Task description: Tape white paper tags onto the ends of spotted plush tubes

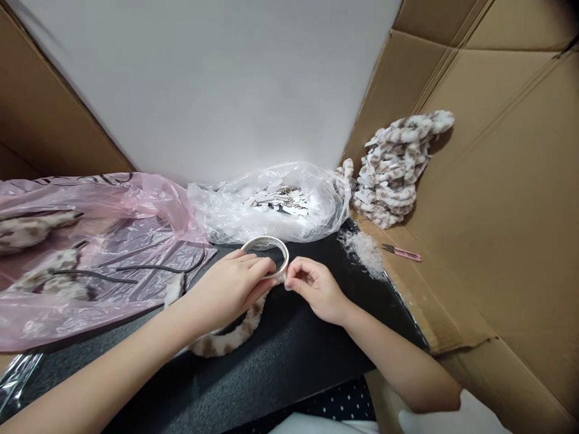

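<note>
My left hand (235, 283) grips a roll of tape (279, 246), its fingers closed on the ring's lower left side. Just right of the roll, my right hand (316, 289) is closed in a pinch; a small pale bit shows at its fingertips, too small to make out. A curved fluffy band (230, 342), white with brown patches, lies on the black table below my left hand, and its upper end reaches up to the spot between both hands.
Behind are a clear bag (217, 208) of white tags and a pink bag (104, 301) with fluffy pieces and dark rods. At right stand piled fluffy bands (391, 175), loose fluff (364, 252), pink snips (407, 254) and cardboard walls (511, 199).
</note>
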A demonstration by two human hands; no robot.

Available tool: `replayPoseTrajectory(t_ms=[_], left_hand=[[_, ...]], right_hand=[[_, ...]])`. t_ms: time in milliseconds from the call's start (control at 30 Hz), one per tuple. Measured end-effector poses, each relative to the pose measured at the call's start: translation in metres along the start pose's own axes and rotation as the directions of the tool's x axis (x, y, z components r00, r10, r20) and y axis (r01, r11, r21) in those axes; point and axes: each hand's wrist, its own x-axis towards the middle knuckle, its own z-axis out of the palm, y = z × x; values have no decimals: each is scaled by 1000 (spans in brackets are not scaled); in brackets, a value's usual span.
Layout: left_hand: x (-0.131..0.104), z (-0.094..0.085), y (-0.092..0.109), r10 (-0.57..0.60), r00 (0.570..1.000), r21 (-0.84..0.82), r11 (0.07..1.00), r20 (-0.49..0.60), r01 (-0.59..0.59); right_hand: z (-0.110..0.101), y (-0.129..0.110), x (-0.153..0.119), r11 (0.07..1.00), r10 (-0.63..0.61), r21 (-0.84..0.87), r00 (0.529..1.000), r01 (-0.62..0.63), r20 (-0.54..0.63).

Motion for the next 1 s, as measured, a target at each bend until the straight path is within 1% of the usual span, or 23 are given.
replayPoseTrajectory(t_ms=[67, 100, 133, 200, 267, 333, 467, 567, 633, 733, 833, 900, 933, 967, 1000], left_hand=[[1, -5, -5, -33, 999, 22, 999, 30, 33], [0, -9, -7, -45, 998, 8, 999, 52, 44], [0, -14, -10, -48, 995, -29, 998, 83, 50], [-2, -24, -15, -37, 989, -157, 986, 145, 60], [-4, -33, -20, -30, 985, -258, 963, 169, 73], [-5, -38, -22, -40, 984, -272, 958, 175, 88], [-4, -36, -23, -86, 975, -195, 973, 203, 127], [-4, -36, -22, -121, 970, -190, 968, 210, 162], [-5, -38, -22, -109, 970, -223, 962, 216, 158], [-6, -45, -23, -91, 973, -260, 955, 212, 146], [-7, -47, -20, -108, 975, -209, 967, 192, 148], [-7, -47, -18, -126, 977, -148, 977, 171, 152], [-8, -47, -17, -133, 979, -118, 981, 154, 152], [-8, -47, -16, -143, 981, -89, 984, 130, 155], [-9, -47, -16, -154, 983, -58, 985, 102, 161]], right_hand=[[-3, -7, -1, 997, 21, 71, 987, -32, 159], [-5, -9, -2, 989, 37, 129, 974, -67, 224], [-6, -11, -2, 975, 55, 194, 963, -109, 265], [-9, -11, -1, 930, 97, 317, 955, -187, 279], [-10, -9, 0, 887, 132, 401, 957, -230, 258], [-11, -7, 0, 863, 128, 440, 951, -246, 281], [-11, -8, -4, 861, 60, 440, 910, -255, 410], [-15, -13, -6, 861, 40, 432, 882, -269, 469], [-18, -16, -6, 852, 10, 453, 872, -264, 489], [-22, -19, -6, 825, -53, 514, 873, -235, 484], [-25, -20, -7, 813, -87, 530, 852, -239, 517], [-28, -22, -6, 837, -76, 482, 818, -259, 570], [-31, -24, -6, 863, -57, 435, 806, -257, 589], [-35, -26, -4, 901, -28, 365, 808, -234, 588], [-39, -28, -3, 946, 9, 268, 840, -183, 543]])
